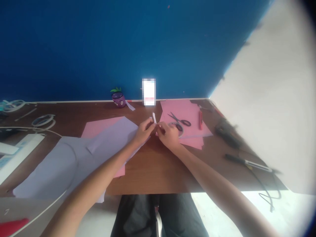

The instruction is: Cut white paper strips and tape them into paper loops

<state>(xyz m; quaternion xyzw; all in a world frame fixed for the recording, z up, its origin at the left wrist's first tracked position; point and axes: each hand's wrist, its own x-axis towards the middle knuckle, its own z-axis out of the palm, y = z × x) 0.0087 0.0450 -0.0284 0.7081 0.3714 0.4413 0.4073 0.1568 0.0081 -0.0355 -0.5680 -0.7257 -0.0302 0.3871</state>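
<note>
Both my hands meet over the middle of the brown table point(153, 168). My left hand point(144, 131) and my right hand point(168, 132) pinch a small white strip point(154, 117) that sticks up between the fingertips. A roll of clear tape point(179, 127) lies partly under my right hand, on the pink paper sheets point(185, 110). Black-handled scissors point(179, 119) rest just beyond it. A large pale lilac sheet point(74, 158) spreads under my left forearm, over another pink sheet point(98, 126).
A red pen point(200, 119) lies on the pink paper. A dark glue gun point(225, 131) and a black tool with a cord point(247, 162) sit at the right. A purple fruit-shaped pot point(118, 98) and a white card point(148, 92) stand by the blue wall. Tape rolls point(43, 120) lie left.
</note>
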